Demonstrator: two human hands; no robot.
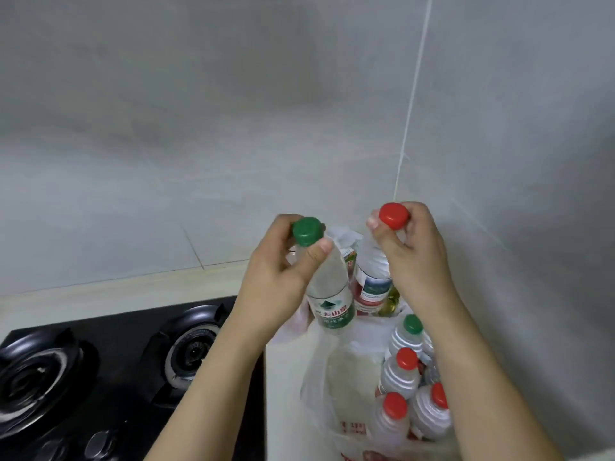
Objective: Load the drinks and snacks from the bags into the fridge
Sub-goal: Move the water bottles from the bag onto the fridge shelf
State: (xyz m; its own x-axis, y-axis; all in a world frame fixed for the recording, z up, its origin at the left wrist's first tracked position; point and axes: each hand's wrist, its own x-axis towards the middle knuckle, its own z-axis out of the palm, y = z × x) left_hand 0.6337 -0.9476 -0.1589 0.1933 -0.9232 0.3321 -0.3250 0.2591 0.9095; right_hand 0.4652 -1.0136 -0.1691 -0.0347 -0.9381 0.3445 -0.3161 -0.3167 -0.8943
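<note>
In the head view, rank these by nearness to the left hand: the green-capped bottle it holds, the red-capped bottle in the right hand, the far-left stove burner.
1. Green-capped bottle, gripped by the left hand at its neck.
2. Red-capped bottle, just to the right, held by the right hand over the plastic bag.
3. Far-left burner, at the picture's lower left edge.

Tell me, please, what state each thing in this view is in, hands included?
Left hand: grips the green-capped bottle by its neck.
Right hand: grips the red-capped bottle by its neck.
Green-capped bottle: capped, lifted, tilted.
Red-capped bottle: capped, lifted.
Plastic bag: open, bottles standing inside.
Bottles in bag: capped, upright.
Gas stove: burners unlit.
</note>
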